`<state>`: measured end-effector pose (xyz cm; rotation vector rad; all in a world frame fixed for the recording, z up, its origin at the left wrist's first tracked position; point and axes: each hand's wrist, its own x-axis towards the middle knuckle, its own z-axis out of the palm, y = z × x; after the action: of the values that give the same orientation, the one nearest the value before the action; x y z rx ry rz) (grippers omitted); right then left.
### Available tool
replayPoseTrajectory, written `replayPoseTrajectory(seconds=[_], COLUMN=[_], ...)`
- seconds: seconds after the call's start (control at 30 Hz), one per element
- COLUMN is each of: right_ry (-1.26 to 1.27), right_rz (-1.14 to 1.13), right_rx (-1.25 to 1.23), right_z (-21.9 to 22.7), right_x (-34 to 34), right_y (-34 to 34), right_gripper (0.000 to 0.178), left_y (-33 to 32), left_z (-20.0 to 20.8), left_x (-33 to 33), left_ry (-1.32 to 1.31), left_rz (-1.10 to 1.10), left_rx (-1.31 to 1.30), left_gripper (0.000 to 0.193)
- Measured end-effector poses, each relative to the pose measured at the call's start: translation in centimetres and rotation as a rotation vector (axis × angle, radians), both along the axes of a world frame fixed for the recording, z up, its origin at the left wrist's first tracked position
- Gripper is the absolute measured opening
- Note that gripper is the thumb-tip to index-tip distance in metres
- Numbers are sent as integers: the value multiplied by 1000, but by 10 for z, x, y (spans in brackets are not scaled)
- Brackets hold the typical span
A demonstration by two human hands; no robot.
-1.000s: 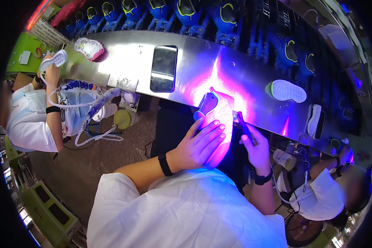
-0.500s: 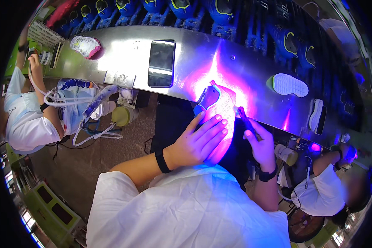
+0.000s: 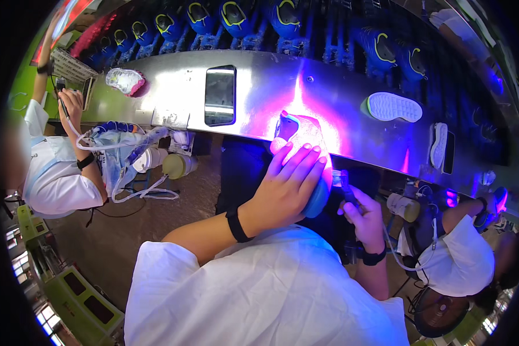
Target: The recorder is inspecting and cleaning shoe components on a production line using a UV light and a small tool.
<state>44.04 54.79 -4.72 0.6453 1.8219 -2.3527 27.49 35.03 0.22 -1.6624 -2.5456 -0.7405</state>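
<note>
A shoe upper, lit bright pink and violet, leans at the front edge of the metal bench, its opening facing away from me. My left hand lies over it with the fingers together, holding it close to my body; the palm hides much of its near part. The blue rounded end shows below the fingers. In my closed right hand is a dark-handled brush, its pale head beside the shoe's right side. Whether the brush touches the shoe cannot be made out.
The metal bench carries a phone, a clear-and-pink shoe-shaped piece and white soles. Behind, a rack holds several blue shoes. Co-workers sit left and right; tubs hang below the bench.
My left hand has shifted further over the shoe, which has turned slightly. The brush in my right hand has moved down along the shoe's side. The whole view has shifted a little.
</note>
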Motion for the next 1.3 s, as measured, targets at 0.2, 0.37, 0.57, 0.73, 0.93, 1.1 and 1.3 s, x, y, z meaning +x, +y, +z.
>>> replayPoseTrajectory(seconds=[0.2,0.37,0.57,0.73,0.93,1.1,1.3], right_ry=[-16,63,128,50,56,100,192], right_rz=[-50,-77,-156,-255,-196,-110,-257], right_rx=[1,-14,-24,262,562,795,496], right_z=[1,0,9,30,51,54,26], right_x=[13,25,34,23,-7,-40,-65], right_y=[7,7,4,10,42,53,47], right_gripper=[47,47,48,45,40,37,46], left_y=[21,40,68,84,90,82,55], left_z=[5,12,14,18,20,17,18], left_x=[6,5,-1,-16,-43,-66,-96], left_ry=[31,57,86,58,-40,-101,59], left_rz=[20,77,124,148,152,193,110], left_rx=[-47,-96,-30,18,77,99,-113], left_gripper=[73,77,76,77,78,79,88])
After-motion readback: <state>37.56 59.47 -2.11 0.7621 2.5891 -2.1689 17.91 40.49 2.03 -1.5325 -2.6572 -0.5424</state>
